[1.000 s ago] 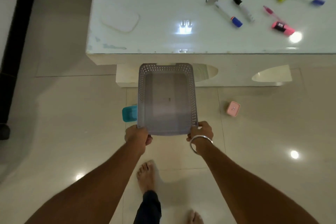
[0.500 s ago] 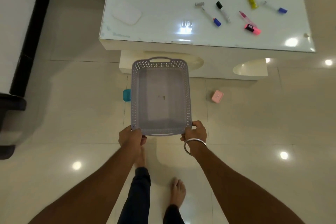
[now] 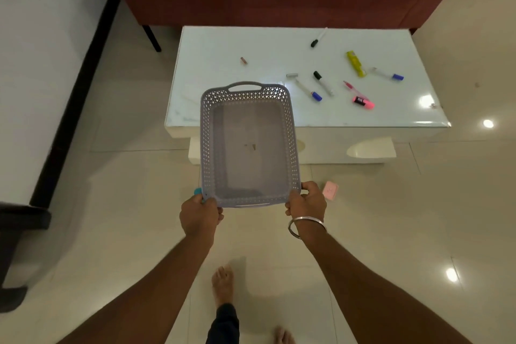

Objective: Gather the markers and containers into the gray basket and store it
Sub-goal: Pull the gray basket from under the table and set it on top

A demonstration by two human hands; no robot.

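Teal container [image 3: 197, 191] mostly behind gray basket [image 3: 291, 131]

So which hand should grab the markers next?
Probably the right hand. Both hands hold the gray basket, but the markers lie on the table to the basket's right, on that hand's side. The left hand could carry the basket alone.

Both bare arms are stretched out in front. The left grip [image 3: 199, 213] is curled around the near left corner of the gray basket [image 3: 206, 148]. The right grip [image 3: 307, 202] is curled around the near right corner. A silver bangle [image 3: 305, 225] is worn on the right wrist. A bare foot [image 3: 222, 285] is seen between the arms, with a dark trouser leg [image 3: 224, 324] behind it.
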